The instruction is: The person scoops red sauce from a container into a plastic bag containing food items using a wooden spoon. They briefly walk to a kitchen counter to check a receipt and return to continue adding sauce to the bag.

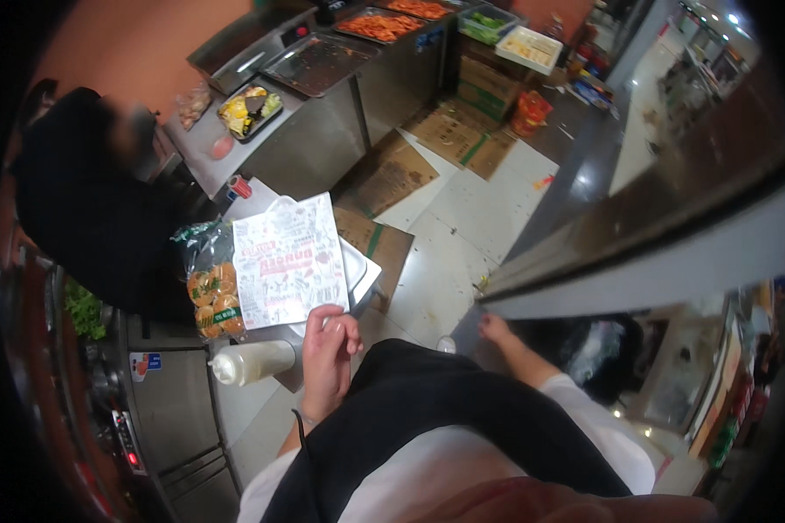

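Observation:
My left hand [330, 343], fingers loosely curled, is at the lower right corner of a stack of printed burger wrapping paper [288, 261]; whether it grips or only touches the sheet I cannot tell. The paper lies on white trays [364, 273]. Left of it, a clear plastic bag of burger buns [217, 294] rests against its edge. Below lies a squeeze bottle [255, 363] with pale contents, its nozzle pointing left. My right hand [494, 327] hangs low on the right, beside the base of a partition, its fingers curled and partly blurred; nothing is seen in it.
A person in black [98, 196] stands at the left. Behind, a steel counter [320, 124] bears an empty metal tray [320, 60] and trays of orange food [381, 26]. Flattened cardboard [392, 173] covers part of the tiled floor. A partition edge [628, 261] runs along the right.

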`<action>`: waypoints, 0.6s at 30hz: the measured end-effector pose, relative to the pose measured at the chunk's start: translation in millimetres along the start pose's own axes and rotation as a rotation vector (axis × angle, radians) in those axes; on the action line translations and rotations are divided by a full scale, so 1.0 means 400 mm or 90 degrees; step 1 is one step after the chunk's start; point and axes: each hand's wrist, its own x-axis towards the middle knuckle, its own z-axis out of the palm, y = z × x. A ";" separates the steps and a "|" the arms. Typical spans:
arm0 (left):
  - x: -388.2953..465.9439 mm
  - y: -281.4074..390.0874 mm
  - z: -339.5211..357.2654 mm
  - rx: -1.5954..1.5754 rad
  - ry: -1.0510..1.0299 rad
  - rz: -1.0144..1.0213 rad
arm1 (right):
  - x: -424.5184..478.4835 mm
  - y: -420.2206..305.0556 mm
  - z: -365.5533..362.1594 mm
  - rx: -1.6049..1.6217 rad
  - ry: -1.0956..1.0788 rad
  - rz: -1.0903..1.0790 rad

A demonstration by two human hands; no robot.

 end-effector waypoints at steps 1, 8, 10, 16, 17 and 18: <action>0.013 0.009 0.013 -0.006 0.032 0.024 | 0.107 -0.063 -0.026 -0.031 0.031 -0.091; 0.197 -0.011 0.049 -0.045 0.207 0.200 | 0.602 -0.506 -0.219 0.002 -0.078 -0.351; 0.253 0.007 0.057 -0.011 0.249 0.210 | 0.620 -0.573 -0.220 -0.045 -0.068 -0.375; 0.490 0.006 0.177 -0.008 0.270 0.202 | 0.678 -0.355 -0.509 -0.128 -0.048 -0.009; 0.535 -0.002 0.193 -0.002 0.274 0.197 | 0.682 -0.309 -0.551 -0.214 -0.030 -0.003; 0.579 -0.008 0.211 0.007 0.284 0.200 | 0.694 -0.302 -0.578 -0.125 -0.050 0.103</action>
